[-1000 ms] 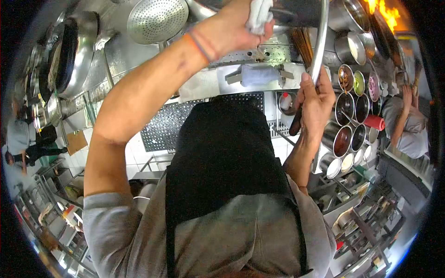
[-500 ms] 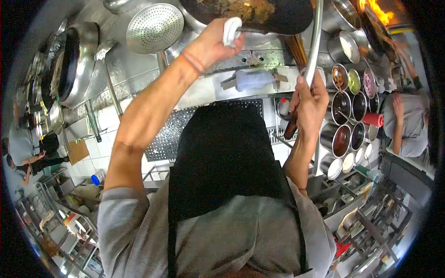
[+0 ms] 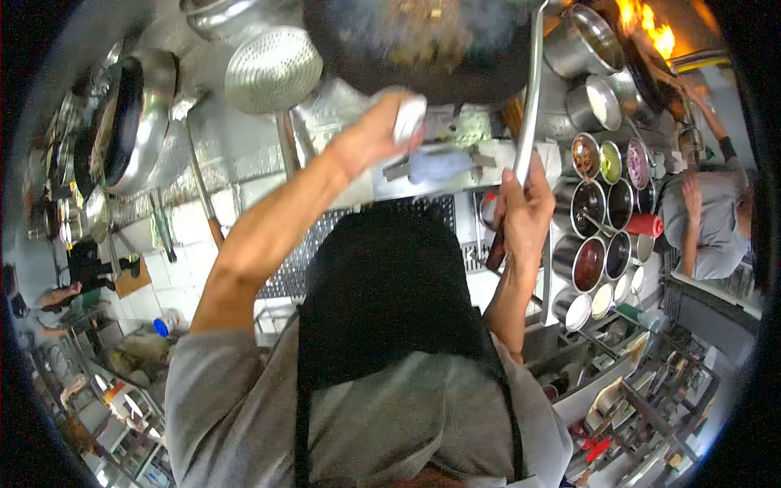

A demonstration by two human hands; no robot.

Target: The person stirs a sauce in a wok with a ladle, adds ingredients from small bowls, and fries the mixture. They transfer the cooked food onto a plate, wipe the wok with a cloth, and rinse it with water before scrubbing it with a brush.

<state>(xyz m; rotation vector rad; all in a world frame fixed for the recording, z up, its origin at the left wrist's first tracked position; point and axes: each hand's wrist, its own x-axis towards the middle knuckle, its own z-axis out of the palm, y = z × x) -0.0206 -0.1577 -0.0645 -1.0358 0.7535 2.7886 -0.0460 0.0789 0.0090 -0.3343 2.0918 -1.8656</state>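
Note:
At the top centre, a dark wok (image 3: pixel 350 57) holds browned food (image 3: pixel 423 32) under a smoky haze. My left hand (image 3: pixel 376 134) is closed around a white cloth (image 3: pixel 409 119) below the wok's near rim; the grip is blurred, and the wok handle cannot be made out there. My right hand (image 3: pixel 527 210) is closed on the long metal handle of a utensil (image 3: pixel 530 106) that runs up along the wok's right side. Its dark grip end (image 3: pixel 495 250) sticks out below that hand. The utensil's far end is out of view.
A perforated skimmer (image 3: pixel 273 69) lies left of the wok. Sauce and ingredient pots (image 3: pixel 589 268) stand at the right, with a red bottle (image 3: pixel 645 225). Flames (image 3: pixel 647 24) rise at the upper right near a co-worker (image 3: pixel 708 215). Another person (image 3: pixel 61 294) is far left.
The wok appears lower in view and tilted differently, with its food blurred and hazy. My left hand has moved down with the cloth; my right hand has shifted slightly left and down.

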